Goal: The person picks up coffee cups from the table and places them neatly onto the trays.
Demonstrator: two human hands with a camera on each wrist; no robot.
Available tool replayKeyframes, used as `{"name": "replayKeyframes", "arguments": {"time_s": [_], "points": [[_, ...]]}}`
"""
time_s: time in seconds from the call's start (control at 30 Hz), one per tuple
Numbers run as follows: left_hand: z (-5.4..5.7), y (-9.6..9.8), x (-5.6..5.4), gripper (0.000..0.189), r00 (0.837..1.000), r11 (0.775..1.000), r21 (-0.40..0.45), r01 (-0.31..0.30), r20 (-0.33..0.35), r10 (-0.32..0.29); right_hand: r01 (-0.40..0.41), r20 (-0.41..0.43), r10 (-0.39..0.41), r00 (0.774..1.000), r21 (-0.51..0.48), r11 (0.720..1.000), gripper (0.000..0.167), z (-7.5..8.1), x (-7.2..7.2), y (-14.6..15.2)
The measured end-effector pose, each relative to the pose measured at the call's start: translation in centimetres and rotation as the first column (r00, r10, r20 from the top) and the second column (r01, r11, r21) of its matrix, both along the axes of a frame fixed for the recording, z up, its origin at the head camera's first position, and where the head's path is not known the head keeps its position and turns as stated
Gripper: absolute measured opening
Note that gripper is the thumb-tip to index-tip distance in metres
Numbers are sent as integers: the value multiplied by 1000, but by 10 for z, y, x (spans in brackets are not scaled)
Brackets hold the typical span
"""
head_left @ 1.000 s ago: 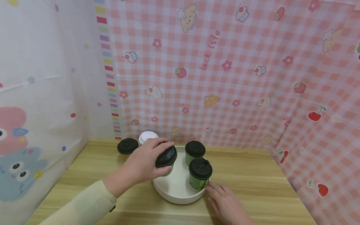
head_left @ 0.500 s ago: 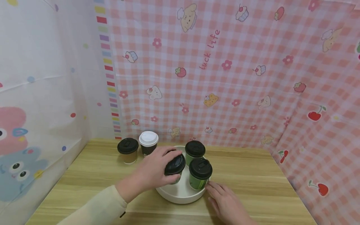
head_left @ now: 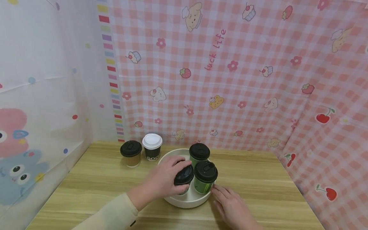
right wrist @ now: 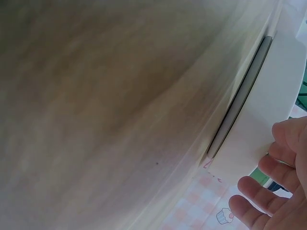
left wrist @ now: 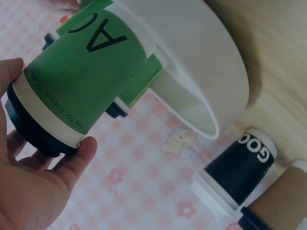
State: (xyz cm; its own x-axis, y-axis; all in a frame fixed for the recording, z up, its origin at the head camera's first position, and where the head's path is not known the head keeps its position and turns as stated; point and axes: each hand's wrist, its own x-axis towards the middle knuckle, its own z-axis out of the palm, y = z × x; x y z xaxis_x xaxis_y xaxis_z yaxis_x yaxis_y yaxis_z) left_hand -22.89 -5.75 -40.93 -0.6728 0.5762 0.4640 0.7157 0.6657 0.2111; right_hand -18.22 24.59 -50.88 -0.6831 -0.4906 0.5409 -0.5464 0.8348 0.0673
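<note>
My left hand [head_left: 162, 179] grips a green paper coffee cup [left wrist: 88, 72] around its black lid, fingers and thumb spread to either side of it. This cup is over the left part of a round white tray [head_left: 187, 203], close beside another green lidded cup [head_left: 203, 185]. Behind them on the tray stands a further green cup [head_left: 199, 161], partly hidden. My right hand [head_left: 233, 207] rests at the tray's right side, fingers extended along the outer wall. In the right wrist view its loosely bent fingers [right wrist: 271, 167] lie against the white wall.
Left of the tray, a brown cup with a black lid [head_left: 132, 159] and a black cup with a white lid [head_left: 152, 152] stand on the wooden table [head_left: 97, 188]. A pink checked cloth [head_left: 218, 83] hangs behind the table.
My left hand has carried the green cup right and toward me, from the tray's left edge to beside the front green cup. My right hand has stayed at the tray.
</note>
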Motion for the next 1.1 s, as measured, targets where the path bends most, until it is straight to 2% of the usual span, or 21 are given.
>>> {"name": "replayKeyframes", "arguments": {"time_s": [0.1,0.3,0.53,0.93,1.1], "points": [[-5,2,0,71,1000,1000,-6,4,-14,-4,6,4,-6,1000,-1,1000,46,0,-1,1],[-15,5,-2,70,1000,1000,-28,3,1,-3,20,21,-20,1000,8,1000,45,0,-1,1],[-21,7,-2,70,1000,1000,-21,9,27,-8,22,22,-22,1000,9,1000,44,0,0,1],[-31,10,-4,71,1000,999,-31,5,27,-4,-2,-53,2,999,7,1000,50,-1,-3,1],[-33,11,-5,71,999,999,-36,1,35,0,-2,-56,2,998,12,1000,49,-1,-3,1]]}}
